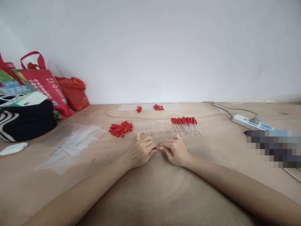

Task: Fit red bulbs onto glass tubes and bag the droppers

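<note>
My left hand pinches a red rubber bulb, most of it hidden by the fingers. Facing it, my right hand grips a thin clear dropper tube, whose end meets the bulb between the two hands. Beyond my left hand lies a heap of loose red bulbs, with a row of bare clear tubes beside it. Past my right hand, several droppers with red bulbs fitted lie side by side, bulbs toward the wall.
Clear zip bags lie at left, near a black pouch, a white object and red bags. Along the wall are plastic bags with more red bulbs. A power strip with cables sits at right, beside a blurred-out area.
</note>
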Tool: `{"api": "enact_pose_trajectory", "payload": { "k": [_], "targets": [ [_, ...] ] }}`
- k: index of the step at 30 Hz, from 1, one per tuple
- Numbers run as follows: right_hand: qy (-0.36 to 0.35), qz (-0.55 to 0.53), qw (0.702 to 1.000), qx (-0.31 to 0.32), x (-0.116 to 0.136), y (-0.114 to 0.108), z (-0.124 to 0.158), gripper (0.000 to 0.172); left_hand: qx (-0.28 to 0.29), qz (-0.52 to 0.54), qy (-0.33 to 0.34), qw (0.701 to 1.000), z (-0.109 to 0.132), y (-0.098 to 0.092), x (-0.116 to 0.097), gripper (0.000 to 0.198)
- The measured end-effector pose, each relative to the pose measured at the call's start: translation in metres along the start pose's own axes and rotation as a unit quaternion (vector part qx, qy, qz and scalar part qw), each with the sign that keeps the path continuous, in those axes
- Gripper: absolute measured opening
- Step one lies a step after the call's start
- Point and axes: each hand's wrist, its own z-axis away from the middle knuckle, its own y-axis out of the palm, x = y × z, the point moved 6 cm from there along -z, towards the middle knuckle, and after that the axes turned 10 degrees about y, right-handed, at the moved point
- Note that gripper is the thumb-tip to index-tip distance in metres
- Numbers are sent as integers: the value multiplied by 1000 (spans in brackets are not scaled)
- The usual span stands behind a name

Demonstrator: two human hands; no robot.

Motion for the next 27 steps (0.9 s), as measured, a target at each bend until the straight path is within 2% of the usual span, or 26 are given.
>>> {"api": "enact_pose_trajectory", "payload": {
  "k": [4,10,13,15,17,19,21,23,27],
  "targets": [
    [-2,13,1000,1,-1,-2,-5,26,-16,-8,-15,1000,4,-2,9,20],
    [-101,108,989,-1,10,-5,-8,20,-31,-12,-18,999,11,-6,18,21],
    [-94,104,990,17,7,-7,-10,20,-20,8,-39,999,13,-6,22,18],
    [-39,61,997,16,-7,-13,-16,20,-18,5,-96,995,17,-7,32,23],
    [68,-6,998,-12,-35,-22,-26,21,-22,-20,-174,984,25,-10,47,42],
    [213,-52,974,-60,-72,-31,-32,25,-24,-50,-241,969,35,-12,61,48],
    [325,-39,940,-99,-104,-37,-34,29,-19,-75,-287,955,43,-13,72,42],
    [380,-11,919,-106,-122,-38,-35,29,-12,-90,-319,943,50,-14,80,37],
    [410,49,907,-81,-130,-31,-35,26,-6,-100,-364,926,58,-16,88,42]
  ]
}}
